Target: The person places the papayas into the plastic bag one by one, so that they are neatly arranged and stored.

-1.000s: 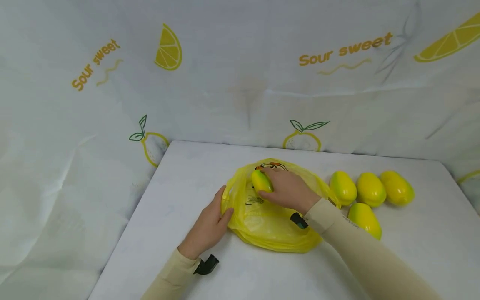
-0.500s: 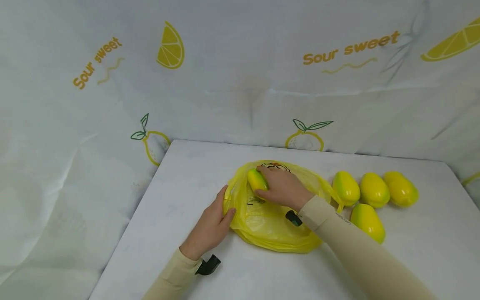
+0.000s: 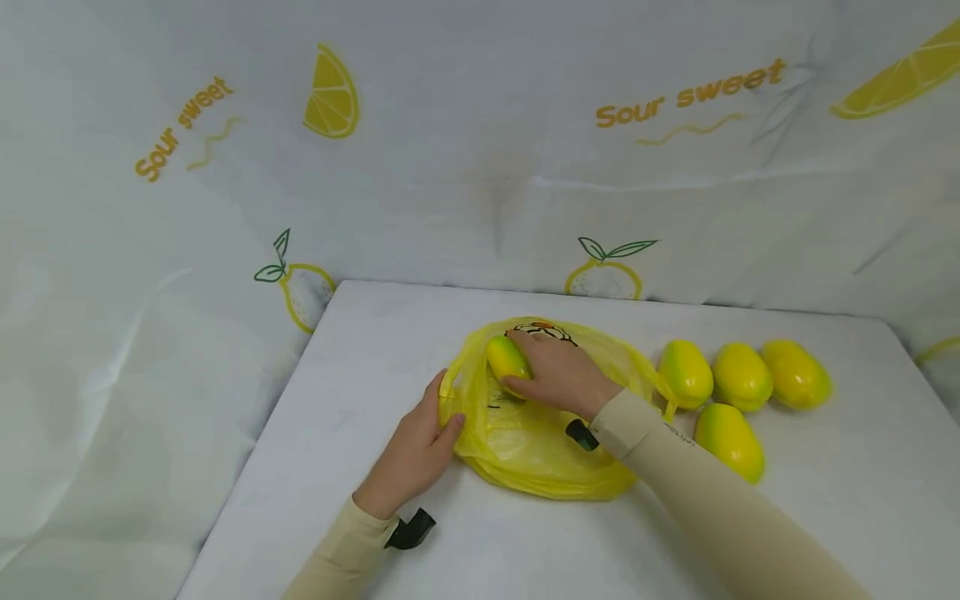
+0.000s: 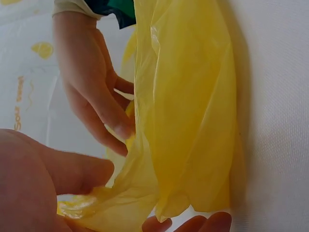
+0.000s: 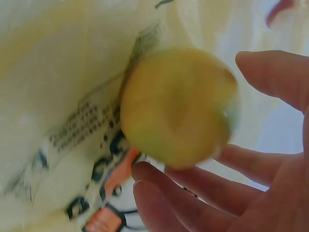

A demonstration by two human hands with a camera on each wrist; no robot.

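Note:
A yellow plastic bag (image 3: 547,475) lies spread on the table with its mouth open. At its left rim, my left hand (image 3: 408,458) holds the plastic between thumb and fingers. Inside the mouth, my right hand (image 3: 558,371) is around a yellow-green mango (image 3: 505,357). The right wrist view shows the thumb (image 5: 275,75) standing apart from the mango (image 5: 178,106), while the other fingers lie spread along its lower side. Seen from the left wrist, the bag's wall (image 4: 188,106) hides the mango and some of the right fingertips.
Several more mangoes (image 3: 741,377) are grouped on the white table (image 3: 360,350) right of the bag. The nearest mango (image 3: 731,442) is partly behind the right sleeve (image 3: 690,475). A white printed cloth (image 3: 480,150) hangs behind and to the left.
My right hand and the mango have shifted slightly left, deeper toward the bag's left side. My left hand keeps its hold on the rim.

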